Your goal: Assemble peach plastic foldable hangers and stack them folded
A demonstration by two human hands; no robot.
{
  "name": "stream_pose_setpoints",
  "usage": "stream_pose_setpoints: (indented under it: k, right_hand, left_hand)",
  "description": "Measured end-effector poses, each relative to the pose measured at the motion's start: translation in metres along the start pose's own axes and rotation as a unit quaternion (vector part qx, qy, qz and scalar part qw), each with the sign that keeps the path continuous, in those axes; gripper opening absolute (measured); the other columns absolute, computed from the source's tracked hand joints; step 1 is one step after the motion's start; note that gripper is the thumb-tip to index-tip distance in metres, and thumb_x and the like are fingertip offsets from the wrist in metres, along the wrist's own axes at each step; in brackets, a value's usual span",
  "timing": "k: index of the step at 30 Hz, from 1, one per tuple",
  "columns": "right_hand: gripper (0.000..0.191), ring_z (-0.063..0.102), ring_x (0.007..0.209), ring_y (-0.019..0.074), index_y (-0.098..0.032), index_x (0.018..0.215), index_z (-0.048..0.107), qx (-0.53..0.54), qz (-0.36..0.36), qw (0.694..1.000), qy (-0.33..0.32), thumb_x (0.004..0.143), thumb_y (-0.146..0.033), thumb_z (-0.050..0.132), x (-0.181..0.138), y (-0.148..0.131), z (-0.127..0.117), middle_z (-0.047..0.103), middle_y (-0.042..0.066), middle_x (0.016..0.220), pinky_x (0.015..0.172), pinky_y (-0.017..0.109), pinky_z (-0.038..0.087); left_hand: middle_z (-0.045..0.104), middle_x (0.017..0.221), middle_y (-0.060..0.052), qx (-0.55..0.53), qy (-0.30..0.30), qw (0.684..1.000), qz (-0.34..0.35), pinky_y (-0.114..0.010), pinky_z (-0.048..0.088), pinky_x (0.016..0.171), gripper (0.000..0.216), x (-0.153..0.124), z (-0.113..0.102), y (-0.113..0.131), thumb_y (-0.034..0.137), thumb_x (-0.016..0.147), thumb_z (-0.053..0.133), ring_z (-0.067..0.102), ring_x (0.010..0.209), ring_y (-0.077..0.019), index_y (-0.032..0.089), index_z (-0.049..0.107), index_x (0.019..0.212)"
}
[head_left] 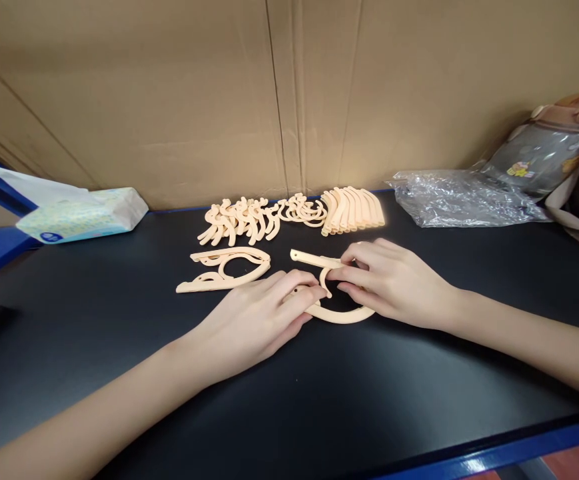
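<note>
Both hands work on a peach plastic folding hanger [342,316] on the black table. My left hand [269,310] pinches the left end of its near curved arm. My right hand [394,283] is closed on the right side of the hanger, over the far arm [312,259]. Between my fingers a small curved hook piece [324,280] stands inside the frame, and its upper end meets my right fingertips. Another folding hanger [264,267], folded together, lies just beyond my left hand. My fingers partly cover the joints of the one I hold.
Along the back lie loose hook pieces [242,219], thin curved pieces [303,210] and a row of hanger arms [353,210]. A tissue pack [86,213] stands back left. Clear plastic wrap [462,199] and a bag [534,157] sit back right, before a cardboard wall [194,100].
</note>
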State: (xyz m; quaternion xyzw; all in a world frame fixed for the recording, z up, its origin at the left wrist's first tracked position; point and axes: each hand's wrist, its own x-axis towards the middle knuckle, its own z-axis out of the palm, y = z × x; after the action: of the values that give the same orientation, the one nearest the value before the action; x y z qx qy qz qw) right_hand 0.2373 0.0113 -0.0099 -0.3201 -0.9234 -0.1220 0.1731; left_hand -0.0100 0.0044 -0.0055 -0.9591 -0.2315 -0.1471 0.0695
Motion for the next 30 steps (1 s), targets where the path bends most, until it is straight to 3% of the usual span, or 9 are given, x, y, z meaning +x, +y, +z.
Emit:
stream_pose_setpoints:
  k: [10, 15, 20, 30]
  right_hand:
    - [0.026, 0.052, 0.074, 0.0173, -0.018, 0.099, 0.067, 0.029, -0.051, 0.998, 0.028, 0.097, -0.024, 0.042, 0.0007, -0.0005, -0.0028, 0.060, 0.006, 0.085, 0.070, 0.031, 0.040]
    - [0.025, 0.050, 0.075, 0.0161, -0.018, 0.106, 0.066, 0.048, -0.035, 0.998, 0.032, 0.097, -0.026, 0.044, -0.0005, 0.0005, -0.0032, 0.061, 0.006, 0.090, 0.071, 0.030, 0.041]
    - [0.025, 0.051, 0.077, 0.0164, -0.018, 0.108, 0.066, 0.080, -0.034, 0.996, 0.032, 0.096, -0.027, 0.045, -0.0008, 0.0008, -0.0037, 0.060, 0.007, 0.090, 0.072, 0.030, 0.042]
    - [0.027, 0.053, 0.079, 0.0173, -0.018, 0.108, 0.065, 0.080, -0.045, 0.995, 0.033, 0.097, -0.029, 0.043, -0.0012, -0.0019, -0.0044, 0.061, 0.008, 0.092, 0.074, 0.032, 0.042]
  left_hand:
    - [0.064, 0.106, -0.007, 0.105, 0.086, 0.991, 0.017, -0.031, 0.048, 0.081, 0.018, 0.0020, -0.0038, 0.0010, 0.017, 0.094, 0.051, 0.060, 0.093, -0.0200, 0.014, 0.057, 0.111]
    - [0.064, 0.087, -0.005, 0.140, 0.126, 0.981, -0.037, -0.032, 0.045, 0.068, 0.014, 0.0005, -0.0088, 0.0027, 0.027, 0.092, 0.058, 0.060, 0.078, -0.0207, 0.016, 0.056, 0.099]
    - [0.064, 0.077, 0.000, 0.096, 0.105, 0.988, -0.066, -0.026, 0.041, 0.057, 0.013, -0.0020, -0.0060, 0.0021, 0.029, 0.095, 0.054, 0.060, 0.065, -0.0148, 0.016, 0.055, 0.097]
    - [0.073, 0.095, 0.000, 0.053, 0.091, 0.990, -0.096, -0.024, 0.047, 0.060, 0.018, -0.0022, -0.0017, 0.0003, 0.029, 0.097, 0.049, 0.067, 0.073, -0.0138, 0.019, 0.056, 0.110]
